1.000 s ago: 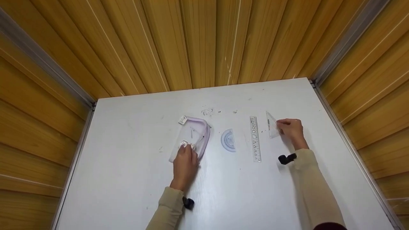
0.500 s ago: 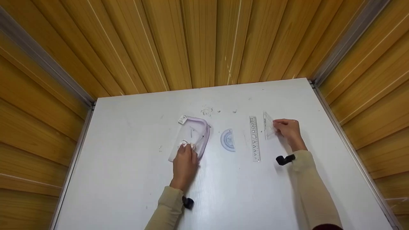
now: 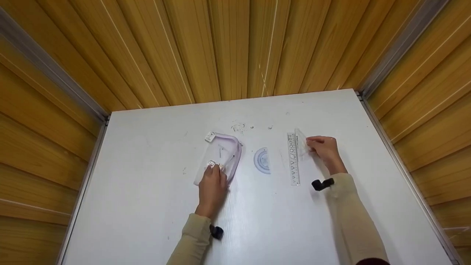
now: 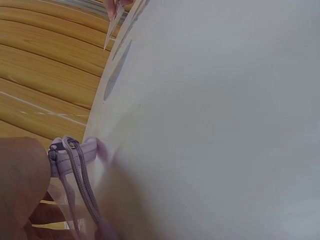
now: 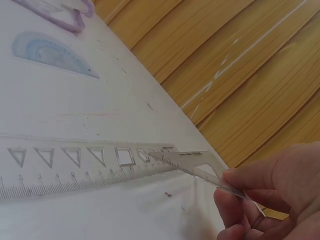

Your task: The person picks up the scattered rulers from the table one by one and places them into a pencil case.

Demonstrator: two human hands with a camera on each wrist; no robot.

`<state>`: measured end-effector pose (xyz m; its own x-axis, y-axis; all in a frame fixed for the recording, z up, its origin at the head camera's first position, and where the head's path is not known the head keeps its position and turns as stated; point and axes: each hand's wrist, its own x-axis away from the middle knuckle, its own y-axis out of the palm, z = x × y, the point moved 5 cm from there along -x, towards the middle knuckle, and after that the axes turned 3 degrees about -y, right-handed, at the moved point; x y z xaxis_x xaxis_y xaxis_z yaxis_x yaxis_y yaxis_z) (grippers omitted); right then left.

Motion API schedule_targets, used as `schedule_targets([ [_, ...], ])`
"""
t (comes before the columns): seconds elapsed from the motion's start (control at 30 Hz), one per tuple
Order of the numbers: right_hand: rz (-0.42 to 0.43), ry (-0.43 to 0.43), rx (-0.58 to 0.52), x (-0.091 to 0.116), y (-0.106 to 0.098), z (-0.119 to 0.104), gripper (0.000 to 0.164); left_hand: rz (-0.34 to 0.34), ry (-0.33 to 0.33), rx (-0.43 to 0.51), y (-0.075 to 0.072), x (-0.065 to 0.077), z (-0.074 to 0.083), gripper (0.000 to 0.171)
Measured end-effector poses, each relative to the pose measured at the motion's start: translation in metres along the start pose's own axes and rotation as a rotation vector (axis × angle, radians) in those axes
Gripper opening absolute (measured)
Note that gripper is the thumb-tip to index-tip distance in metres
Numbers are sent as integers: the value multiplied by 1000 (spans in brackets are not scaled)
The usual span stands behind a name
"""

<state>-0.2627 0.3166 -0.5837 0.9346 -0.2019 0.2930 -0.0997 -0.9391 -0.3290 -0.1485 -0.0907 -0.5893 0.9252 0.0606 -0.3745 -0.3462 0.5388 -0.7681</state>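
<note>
A clear triangular set square (image 3: 301,146) is pinched by its right side between the thumb and fingers of my right hand (image 3: 326,151). It is tilted above the table, and its tip overlaps the end of the clear stencil ruler (image 5: 60,172) in the right wrist view. My left hand (image 3: 212,191) grips the near part of a see-through pouch with a lilac edge (image 3: 236,167). In the left wrist view, its zip and cord (image 4: 82,175) show beside the hand. Between pouch and ruler lies a blue-tinted protractor (image 3: 262,161), flat on the table.
The white table (image 3: 147,147) ends at a wood-patterned wall (image 3: 228,51) at the back, with similar walls left and right. Small dark marks (image 3: 238,127) dot the tabletop behind the pouch. A black wrist camera (image 3: 322,184) sits by each cuff.
My right hand has moved left with the set square, from beside the ruler to its upper right edge. The left hand, pouch, ruler and protractor stay in place.
</note>
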Motion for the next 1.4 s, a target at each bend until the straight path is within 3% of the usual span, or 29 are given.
schedule_targets([
  [0.93, -117, -27, 8, 13, 89, -24, 26, 2, -16, -8, 0, 1, 0, 10],
  [1.17, -168, -92, -4, 13, 118, -35, 25, -26, -32, -15, 1, 0, 0, 11],
  [1.4, -201, -71, -50, 14, 145, -38, 22, -57, -67, -10, 2, -1, -2, 15],
])
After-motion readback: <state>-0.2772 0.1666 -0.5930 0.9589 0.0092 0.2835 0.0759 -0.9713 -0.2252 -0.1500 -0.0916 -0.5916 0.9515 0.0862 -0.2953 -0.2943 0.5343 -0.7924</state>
